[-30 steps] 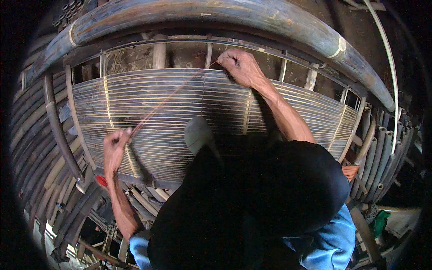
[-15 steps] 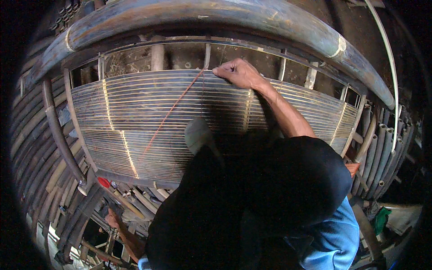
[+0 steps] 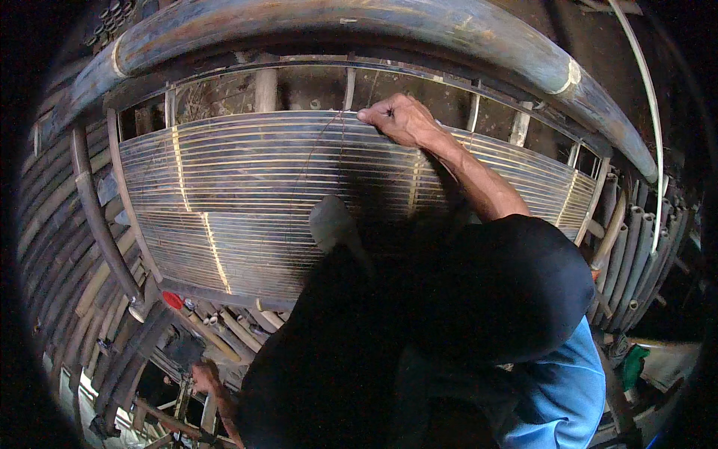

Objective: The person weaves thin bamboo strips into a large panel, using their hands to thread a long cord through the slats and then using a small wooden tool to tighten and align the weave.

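A panel of narrow, pale-edged slats (image 3: 247, 168) lies within a wooden frame, crossed by pale stitched bands. At the panel's far edge, right of the middle, my right hand (image 3: 407, 120) is closed, thumb and forefinger pinched together; what they pinch is too small to make out. Just left of those fingertips, a thin dark cord (image 3: 342, 146) runs over the slats, and a finer strand curves away to the left. Down at the lower left, beyond the panel's near edge, my left hand (image 3: 203, 376) looks closed, its contents unclear.
A thick bluish-grey pole (image 3: 336, 21) spans the far side. Many bamboo poles (image 3: 67, 224) are stacked at the left, more (image 3: 636, 247) at the right. A red round thing (image 3: 173, 300) sits by the frame's near left corner. Dark clothing hides the panel's near right part.
The reddish line stretched diagonally over the panel has gone; a slack, fine curved strand shows instead. My left hand has shifted right and slightly down. My right hand stays at the far edge.
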